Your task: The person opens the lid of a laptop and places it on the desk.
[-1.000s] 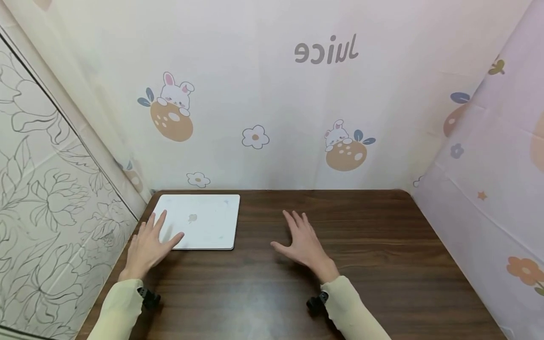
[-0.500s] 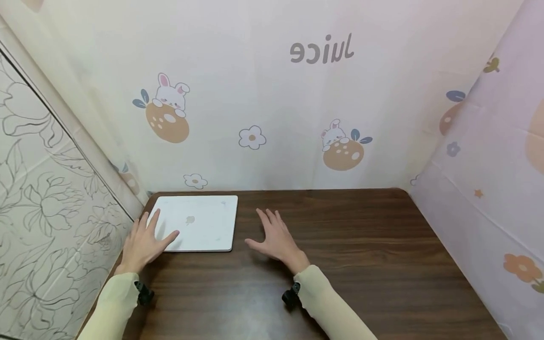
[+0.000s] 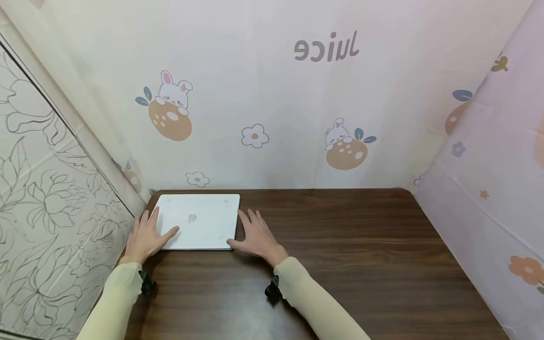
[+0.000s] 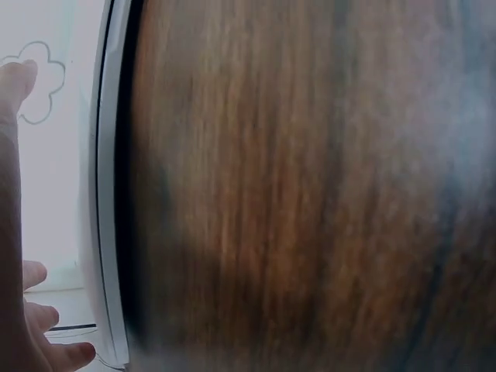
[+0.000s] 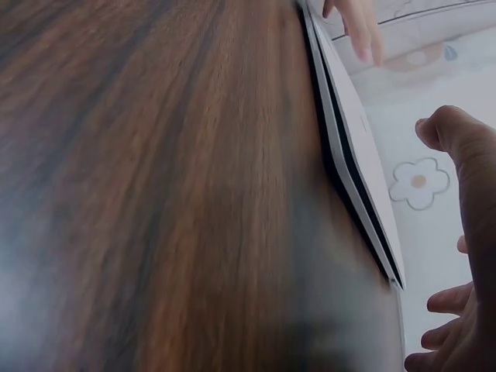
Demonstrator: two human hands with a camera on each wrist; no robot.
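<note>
Left hand (image 3: 143,241) and right hand (image 3: 257,240) flank white laptop (image 3: 204,224), neither gripping

Fingers of both hands spread, released. Laptop lies flat, lid lowered, logo up, at far left of dark wood table (image 3: 361,264). Left hand at its left side, thumb over the front left part of the lid. Right hand at its right side, thumb by the front right corner, other fingertips near the right edge. Fingertip contact: can't tell. Pale sleeves (image 3: 318,300); black device (image 3: 273,290) at right wrist. Printed curtain (image 3: 289,104) behind table: bunnies, flowers, mirrored "Juice".
</note>
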